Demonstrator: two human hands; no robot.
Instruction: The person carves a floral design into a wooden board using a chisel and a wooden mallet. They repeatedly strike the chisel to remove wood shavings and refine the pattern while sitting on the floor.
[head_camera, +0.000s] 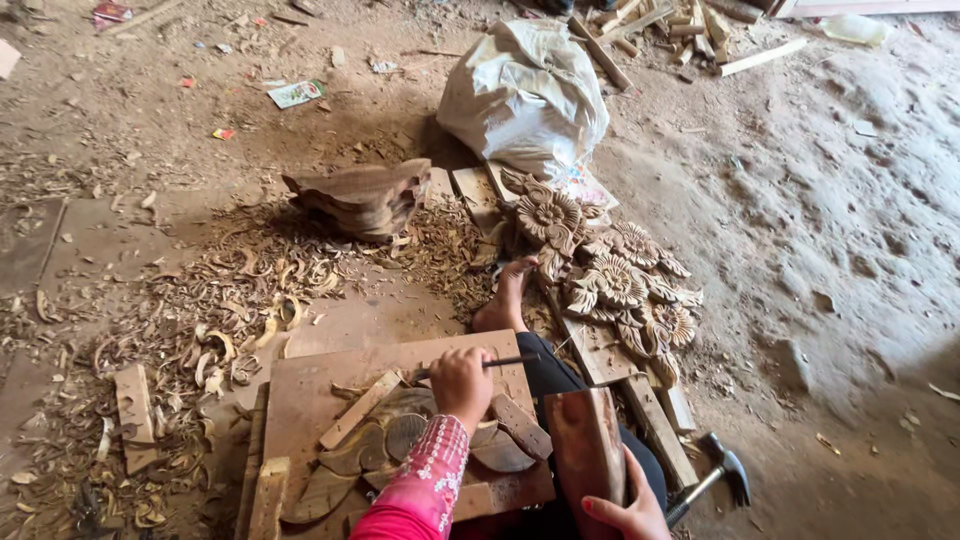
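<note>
My left hand (463, 384), in a pink patterned sleeve, grips a thin dark chisel (510, 362) that lies almost level, with its tip down on a partly carved wooden piece (400, 440). That piece rests on a flat wooden board (320, 385), hemmed in by small wooden strips. My right hand (622, 512), at the bottom edge, holds a reddish wooden mallet block (586, 445) upright beside the board. Beyond the board, my bare foot (505, 300) rests on the ground.
Several finished carved wooden flowers (610, 280) lie on planks to the right of the foot. A metal hammer (722, 470) lies at the lower right. A stack of cut blanks (365, 195), a white sack (525, 90) and curled shavings (230, 300) cover the dirt floor.
</note>
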